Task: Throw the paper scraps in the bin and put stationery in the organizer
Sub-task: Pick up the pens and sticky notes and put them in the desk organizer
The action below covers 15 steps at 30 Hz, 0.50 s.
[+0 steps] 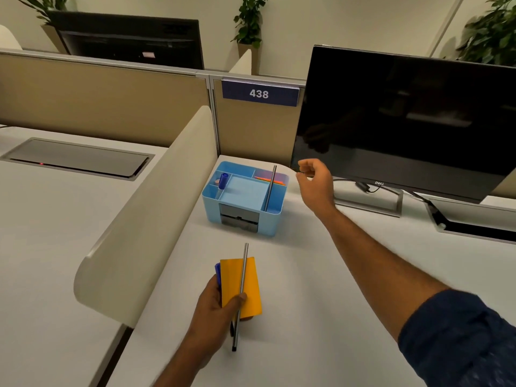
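Note:
A light blue desk organizer (275,217) stands on the white desk near the partition. In its compartments are a blue marker (223,180), a grey pencil (270,188) standing upright at the right, and orange sticks at the back. My left hand (215,308) holds an orange sticky-note pad (251,277), a grey pencil (242,286) laid across it, and something blue (217,275) behind the pad. My right hand (314,181) hovers just right of the organizer, fingers loosely curled, holding nothing that I can see.
A black Dell monitor (405,118) on its stand fills the right back of the desk. A cream curved divider (156,208) borders the desk on the left. A beige partition with a sign reading 438 (259,93) stands behind. No bin is in view.

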Each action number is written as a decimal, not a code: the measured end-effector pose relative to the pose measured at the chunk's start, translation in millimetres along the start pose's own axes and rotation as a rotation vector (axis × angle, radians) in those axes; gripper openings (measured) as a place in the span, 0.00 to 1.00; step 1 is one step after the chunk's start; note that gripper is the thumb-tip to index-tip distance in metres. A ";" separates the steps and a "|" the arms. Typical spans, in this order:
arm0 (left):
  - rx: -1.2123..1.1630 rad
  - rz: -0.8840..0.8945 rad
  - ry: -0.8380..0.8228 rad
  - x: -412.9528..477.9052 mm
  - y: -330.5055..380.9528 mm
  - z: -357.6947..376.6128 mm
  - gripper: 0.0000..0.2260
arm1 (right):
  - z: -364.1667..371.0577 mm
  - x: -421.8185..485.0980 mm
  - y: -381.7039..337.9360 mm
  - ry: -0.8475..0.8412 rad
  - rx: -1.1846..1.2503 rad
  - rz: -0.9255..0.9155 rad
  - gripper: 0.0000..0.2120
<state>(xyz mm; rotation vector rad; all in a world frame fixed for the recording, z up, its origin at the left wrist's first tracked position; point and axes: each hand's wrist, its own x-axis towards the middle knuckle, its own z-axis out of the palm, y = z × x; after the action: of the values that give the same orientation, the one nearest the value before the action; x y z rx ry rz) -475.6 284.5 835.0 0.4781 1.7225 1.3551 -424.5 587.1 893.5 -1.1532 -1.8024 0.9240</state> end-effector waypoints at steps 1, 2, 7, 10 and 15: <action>0.002 0.006 -0.010 -0.2 2.2 0.1 0.28 | -5.9 -15.4 -5.1 -0.011 0.019 -0.010 0.08; 0.007 0.015 -0.021 -0.9 4.2 0.5 0.28 | -10.2 -33.4 -8.8 -0.055 0.041 -0.009 0.06; 0.038 0.062 -0.038 -4.8 14.1 3.7 0.27 | -12.3 -128.8 -22.8 -0.579 0.129 0.157 0.07; 0.069 0.096 -0.033 -7.2 16.1 8.4 0.26 | -4.3 -160.2 -23.6 -0.670 0.101 0.228 0.16; 0.045 0.070 -0.034 -10.6 16.1 14.7 0.26 | 1.2 -163.0 -24.6 -0.589 0.128 0.331 0.16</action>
<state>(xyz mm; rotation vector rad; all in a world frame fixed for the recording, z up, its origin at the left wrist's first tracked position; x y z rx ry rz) -461.2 290.7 853.5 0.5878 1.7259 1.3523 -389.5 426.9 877.1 -1.1970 -1.9877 1.6887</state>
